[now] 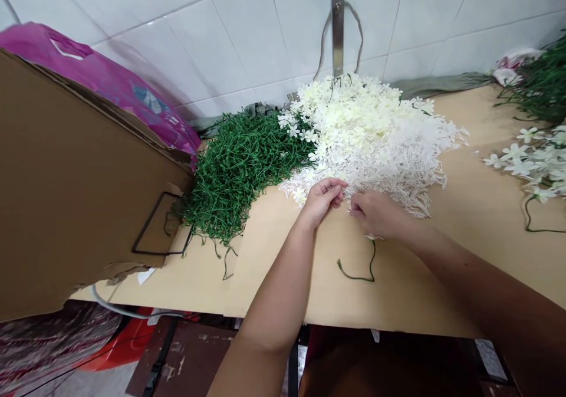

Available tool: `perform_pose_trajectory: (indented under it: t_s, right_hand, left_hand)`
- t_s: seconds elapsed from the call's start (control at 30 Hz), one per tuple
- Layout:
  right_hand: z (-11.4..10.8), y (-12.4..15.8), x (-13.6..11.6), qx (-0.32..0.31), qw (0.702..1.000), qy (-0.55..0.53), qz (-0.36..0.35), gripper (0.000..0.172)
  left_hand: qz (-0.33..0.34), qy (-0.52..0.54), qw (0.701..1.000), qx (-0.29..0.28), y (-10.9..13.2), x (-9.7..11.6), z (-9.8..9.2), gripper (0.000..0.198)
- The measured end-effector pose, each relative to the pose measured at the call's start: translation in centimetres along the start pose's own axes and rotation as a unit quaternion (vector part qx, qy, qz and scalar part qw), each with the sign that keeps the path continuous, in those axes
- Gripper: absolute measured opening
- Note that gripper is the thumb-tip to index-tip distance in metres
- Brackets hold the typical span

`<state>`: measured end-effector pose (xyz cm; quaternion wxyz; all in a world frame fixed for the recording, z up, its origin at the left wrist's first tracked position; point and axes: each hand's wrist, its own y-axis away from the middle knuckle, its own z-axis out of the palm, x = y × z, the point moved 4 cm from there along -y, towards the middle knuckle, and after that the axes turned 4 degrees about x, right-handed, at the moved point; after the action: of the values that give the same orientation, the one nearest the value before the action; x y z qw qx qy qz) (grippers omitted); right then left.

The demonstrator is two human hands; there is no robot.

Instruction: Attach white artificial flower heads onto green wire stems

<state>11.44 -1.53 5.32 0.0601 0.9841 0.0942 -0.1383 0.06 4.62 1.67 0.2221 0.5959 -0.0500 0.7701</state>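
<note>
Near the front edge of a heap of white and cream artificial flower pieces (367, 125), my left hand (325, 199) is closed in a pinch. Whatever lies between its thumb and fingers is too small to name. Just to the right, my right hand (380, 213) has its fingers curled together, and their contents are hidden. Under that hand a bent green plastic stem (372, 264) with a bit of white petal at its top shows on the cardboard; I cannot tell whether the hand holds it. Left of the flowers lies a pile of green plastic stems (239, 170).
A tall cardboard box (84, 173) stands at the left, with a pink bag (101, 84) behind it. More white flowers (530, 161) and green stems (537, 84) lie at the right. Cardboard (274, 267) covers the table. A metal strip (338, 37) rises against the tiled wall.
</note>
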Motion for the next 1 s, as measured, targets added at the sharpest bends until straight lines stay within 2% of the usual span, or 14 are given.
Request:
perform_pose_trajectory:
  t_s: [0.17, 0.23, 0.33, 0.43, 0.53, 0.63, 0.73, 0.87, 0.93, 1.0]
  right_hand:
    - [-2.5, -0.3, 1.8, 0.094, 0.992, -0.082, 0.032, 0.009]
    - [-3.2, -0.7, 2.4, 0.124, 0.984, -0.120, 0.050, 0.007]
    - [-3.5, -1.5, 2.7, 0.151, 0.974, -0.155, 0.063, 0.017]
    - [-3.2, -2.7, 1.7, 0.158, 0.978, -0.130, 0.050, 0.027]
    - [-2.6, -4.3, -0.2, 0.152, 0.987, -0.051, 0.016, 0.032]
    - [-1.9, -5.7, -1.7, 0.118, 0.992, 0.035, 0.002, 0.031]
    - [-1.7, -6.6, -1.9, 0.113, 0.992, 0.059, 0.002, 0.029]
    - [-2.4, -6.8, -0.2, 0.185, 0.982, -0.027, 0.024, 0.023]
    - [-2.8, -6.3, 0.8, 0.226, 0.969, -0.094, 0.037, 0.018]
    - [-3.1, -5.5, 1.6, 0.256, 0.951, -0.165, 0.046, 0.013]
  left_hand:
    - [0.041, 0.005, 0.999, 0.036, 0.0, 0.3, -0.4, 0.021]
    - [0.078, 0.022, 0.994, 0.070, 0.0, 0.7, -0.9, 0.017]
    - [0.127, 0.053, 0.981, 0.140, 0.1, 1.3, -1.7, 0.008]
    - [0.149, 0.069, 0.965, 0.207, 0.1, 1.6, -2.5, 0.003]
    - [0.149, 0.058, 0.956, 0.244, 0.1, 1.7, -2.9, 0.006]
    - [0.139, 0.037, 0.958, 0.249, -0.1, 1.6, -3.0, 0.009]
    - [0.132, 0.012, 0.961, 0.245, -0.3, 1.4, -3.0, 0.011]
    - [0.147, -0.069, 0.955, 0.247, -0.7, 0.9, -3.1, 0.009]
    - [0.189, -0.160, 0.938, 0.243, -0.7, 0.7, -2.9, 0.013]
    - [0.235, -0.262, 0.908, 0.227, -0.5, 0.7, -2.6, 0.025]
